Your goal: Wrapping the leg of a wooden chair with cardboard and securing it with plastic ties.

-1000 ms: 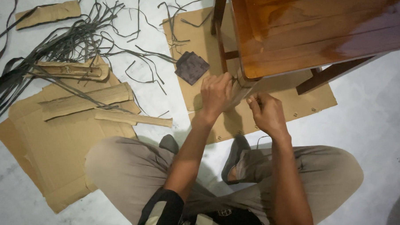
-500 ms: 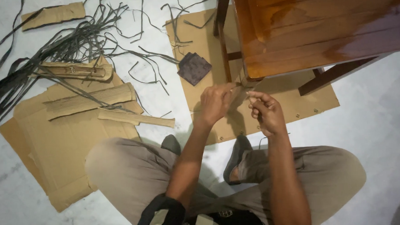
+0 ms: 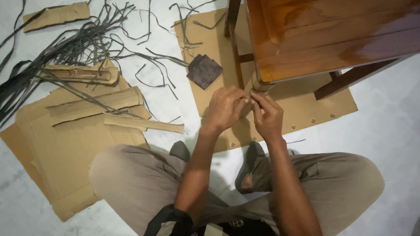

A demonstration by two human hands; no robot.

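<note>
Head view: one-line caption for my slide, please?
Seated person's left hand and right hand meet at a cardboard-wrapped chair leg, cardboard sheets and dark strips alongside.

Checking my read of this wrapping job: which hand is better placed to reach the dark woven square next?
Left, probably. The left hand sits nearer the dark woven square; the right hand lies farther, by the chair corner.

Your left hand (image 3: 226, 108) and right hand (image 3: 267, 115) bunched together at chair leg (image 3: 254, 84): thing pinched between fingertips too small to tell. Your hands cover bottom of that leg. Wooden chair (image 3: 337, 30) cut off by top and right edge. Dark strips (image 3: 54, 53) run off left and top edge. Dark square patch (image 3: 203, 70): pattern too blurry. Your body cut off at bottom edge.
</note>
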